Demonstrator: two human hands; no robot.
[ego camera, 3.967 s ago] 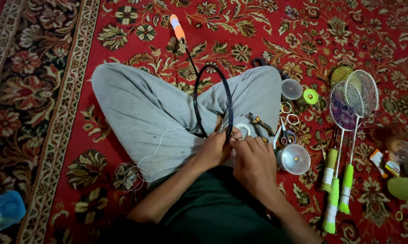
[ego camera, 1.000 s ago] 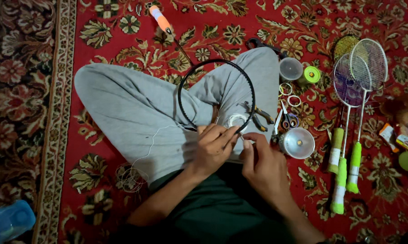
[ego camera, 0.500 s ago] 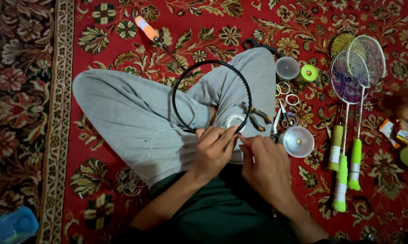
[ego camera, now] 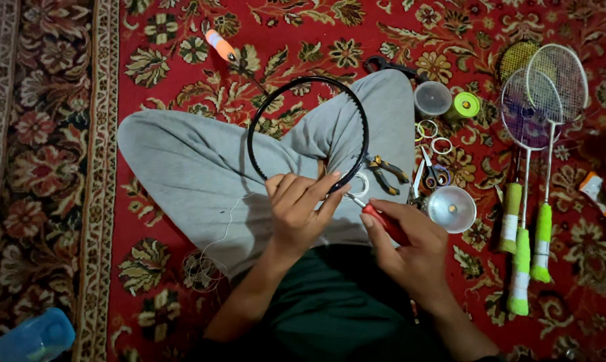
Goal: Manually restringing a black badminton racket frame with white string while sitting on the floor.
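I sit cross-legged in grey trousers on a red patterned carpet. My left hand [ego camera: 299, 208] grips the near rim of a black unstrung racket frame [ego camera: 256, 121], which lies flat over my knees with its orange-tipped handle [ego camera: 220, 45] pointing away. My right hand [ego camera: 410, 251] holds a red-handled awl [ego camera: 382, 221], its metal tip touching the frame beside my left fingers. Thin white string [ego camera: 222, 231] trails from the frame across my left leg to a loose coil on the carpet.
Pliers [ego camera: 387, 171] and scissors [ego camera: 433, 174] lie by my right knee. Beside them are a round clear lid [ego camera: 452, 209], a clear cup [ego camera: 431, 99], a yellow-green spool [ego camera: 465, 106] and white rings. Strung rackets [ego camera: 547, 87] with green grips lie right. A blue box [ego camera: 34, 337] sits bottom left.
The racket frame has turned from edge-on and upright to lying flat over my knees. My left hand shifted its grip on the rim, and my right hand brought the awl tip against the frame.
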